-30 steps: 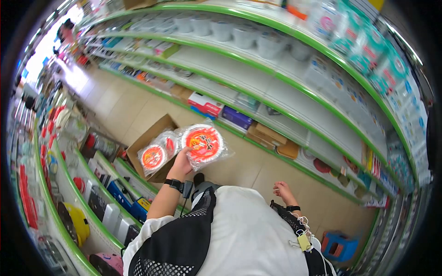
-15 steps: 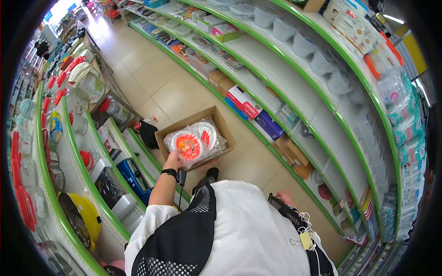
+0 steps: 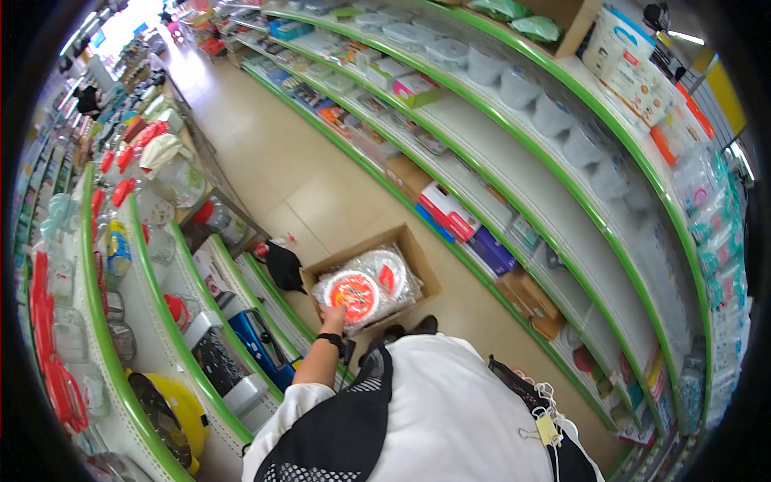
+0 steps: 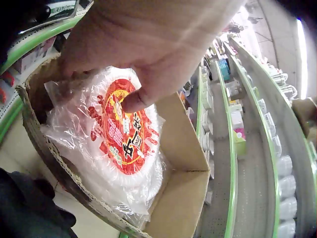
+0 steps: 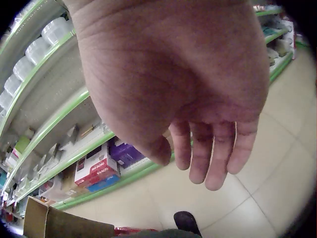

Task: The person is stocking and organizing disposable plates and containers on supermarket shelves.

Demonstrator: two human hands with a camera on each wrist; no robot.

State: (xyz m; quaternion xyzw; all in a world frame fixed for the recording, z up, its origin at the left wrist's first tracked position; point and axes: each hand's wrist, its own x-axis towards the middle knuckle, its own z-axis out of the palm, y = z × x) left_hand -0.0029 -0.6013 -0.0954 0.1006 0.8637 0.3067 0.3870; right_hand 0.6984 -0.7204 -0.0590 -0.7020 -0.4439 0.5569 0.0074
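The left grip (image 4: 148, 42) pinches the pack (image 4: 124, 144), which lies in the box (image 4: 183, 198); the right grip (image 5: 188, 89) hangs loose, empty. The slick wrap could slip from the thumb.

a: what is lining this aisle?
b: green-edged shelves (image 3: 498, 149) are running down both sides, and a beige tiled floor (image 3: 321, 193) is stretching between them.
a: any light?
b: daylight is glaring at the far end (image 3: 120, 24).

Red-labelled plate pack (image 3: 354, 296) lies in cardboard box (image 3: 424, 262).
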